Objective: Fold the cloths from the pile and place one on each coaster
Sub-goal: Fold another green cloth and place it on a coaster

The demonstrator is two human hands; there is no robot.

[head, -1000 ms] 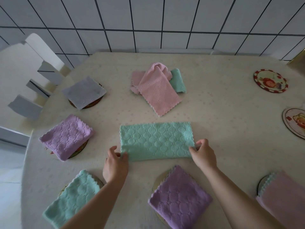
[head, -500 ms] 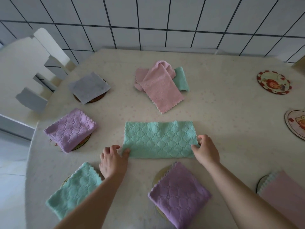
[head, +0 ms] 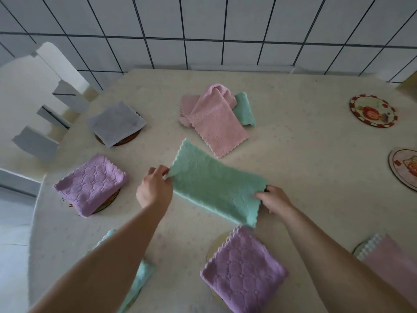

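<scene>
A half-folded green cloth (head: pixel 214 186) hangs lifted and tilted over the middle of the table. My left hand (head: pixel 154 188) pinches its left end and my right hand (head: pixel 274 199) pinches its right end. The pile (head: pixel 216 118) of pink and green cloths lies behind it. Two bare coasters sit at the right: a red-rimmed coaster (head: pixel 372 110) and another coaster (head: pixel 404 168) at the frame edge. Folded cloths cover the other coasters: a grey cloth (head: pixel 116 123), a purple cloth (head: pixel 90 182), a green cloth (head: pixel 137 279) under my left forearm, a purple cloth (head: pixel 243 269) and a pink cloth (head: pixel 390 260).
The cream table (head: pixel 304 154) stands against a white tiled wall (head: pixel 203 30). A white chair back (head: pixel 45 105) stands at the table's left edge.
The green cloth lay flat on the table with my hands at its near corners. Now both hands have picked it up by its ends and turned it, left end farther away.
</scene>
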